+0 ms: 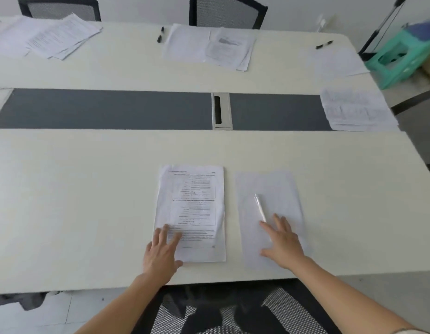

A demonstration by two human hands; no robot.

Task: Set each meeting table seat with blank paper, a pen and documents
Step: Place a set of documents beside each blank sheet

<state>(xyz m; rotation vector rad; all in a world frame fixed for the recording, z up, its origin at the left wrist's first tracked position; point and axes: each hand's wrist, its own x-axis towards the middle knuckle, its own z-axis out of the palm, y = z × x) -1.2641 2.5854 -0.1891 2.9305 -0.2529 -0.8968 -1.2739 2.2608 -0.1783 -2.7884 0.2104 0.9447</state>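
White laminate covers a long meeting table (76, 189), split lengthwise by a dark grey strip (112, 109) with a silver cable port (221, 111) set into it. On our side of the strip a printed document (194, 203) lies flat. Just to its right is a sheet of blank paper (279, 189) with a pale pen (260, 207) on it, blurred.

Our left hand (161, 254) rests flat on the document's lower left corner, fingers straight and spread, gripping nothing. Our right hand (282, 242) lies flat on the blank paper, fingers apart. One fingertip is at the pen's near end; we cannot tell whether it touches.

Beyond the strip lie a set of sheets (206, 47) with a black pen (161, 34) beside it, a loose pile of papers (52, 37) further left, and a second black pen (324, 44) by a single sheet (337, 63). A stack of printed pages (356, 109) overlaps the strip's right end.

A mesh-backed chair (227, 12) stands beyond the strip against a white wall, and a near chair (233, 309) sits on our side. A green stool (399, 59) stands past the strip's right end.
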